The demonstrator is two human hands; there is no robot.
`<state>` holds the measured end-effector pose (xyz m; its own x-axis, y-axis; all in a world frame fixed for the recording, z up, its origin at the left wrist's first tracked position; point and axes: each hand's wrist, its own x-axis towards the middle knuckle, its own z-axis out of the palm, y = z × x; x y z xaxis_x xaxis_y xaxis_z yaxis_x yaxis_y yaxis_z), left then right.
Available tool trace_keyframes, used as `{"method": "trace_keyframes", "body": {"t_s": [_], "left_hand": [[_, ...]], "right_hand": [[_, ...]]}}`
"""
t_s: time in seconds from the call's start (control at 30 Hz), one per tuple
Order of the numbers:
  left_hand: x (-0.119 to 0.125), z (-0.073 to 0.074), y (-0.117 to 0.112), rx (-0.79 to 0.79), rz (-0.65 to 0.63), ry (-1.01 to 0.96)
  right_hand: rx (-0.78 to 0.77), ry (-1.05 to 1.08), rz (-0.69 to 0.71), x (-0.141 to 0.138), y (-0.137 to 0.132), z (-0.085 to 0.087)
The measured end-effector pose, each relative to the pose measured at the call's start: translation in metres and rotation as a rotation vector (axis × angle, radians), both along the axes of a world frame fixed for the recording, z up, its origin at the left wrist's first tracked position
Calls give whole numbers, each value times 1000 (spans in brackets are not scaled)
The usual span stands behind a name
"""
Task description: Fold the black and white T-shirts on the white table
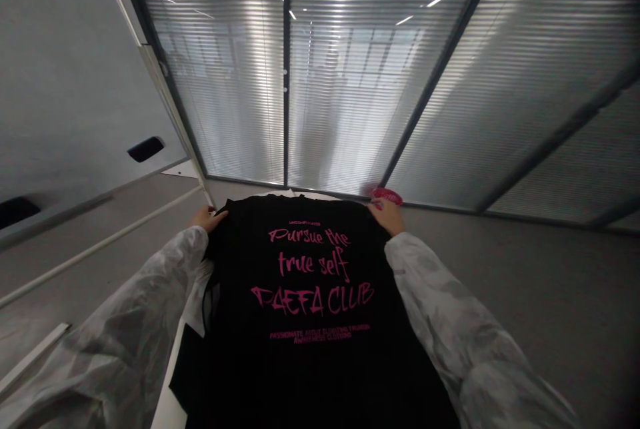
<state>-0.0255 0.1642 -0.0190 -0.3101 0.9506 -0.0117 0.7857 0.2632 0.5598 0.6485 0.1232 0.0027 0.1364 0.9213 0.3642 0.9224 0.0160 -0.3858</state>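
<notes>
A black T-shirt (pixel 310 322) with pink lettering lies spread flat on a white table (pixel 173 396) in front of me. My left hand (pixel 206 218) grips the shirt's far left corner, fingers closed on the cloth. At the far right corner, my right hand (pixel 387 214) rests on the shirt's edge with fingers bent onto the fabric. Both my arms, in pale patterned sleeves, reach along the shirt's two sides. Just beyond my right hand sits a small pink round object (pixel 387 196).
A glass wall with closed horizontal blinds (pixel 350 82) stands behind the table. A white wall panel with dark slots (pixel 75 116) runs along the left. Grey floor (pixel 525 296) lies to the right of the table.
</notes>
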Motion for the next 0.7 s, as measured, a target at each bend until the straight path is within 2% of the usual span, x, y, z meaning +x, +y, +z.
{"method": "trace_keyframes", "body": {"t_s": [0.1, 0.17, 0.27, 0.4, 0.53, 0.7], "left_hand": [[17, 12, 13, 147, -144, 39], [30, 19, 22, 188, -254, 46], [44, 24, 32, 129, -339, 31], [55, 21, 38, 44, -367, 30], [62, 18, 40, 28, -361, 57], [75, 20, 49, 57, -358, 96]], "right_hand": [[-131, -140, 148, -28, 12, -14], [-166, -128, 130, -38, 19, -21], [-189, -60, 36, -36, 30, -27], [-203, 22, -31, -18, 43, -24], [-168, 97, -101, -5, 51, -16], [-103, 59, -285, -17, 49, -11]]}}
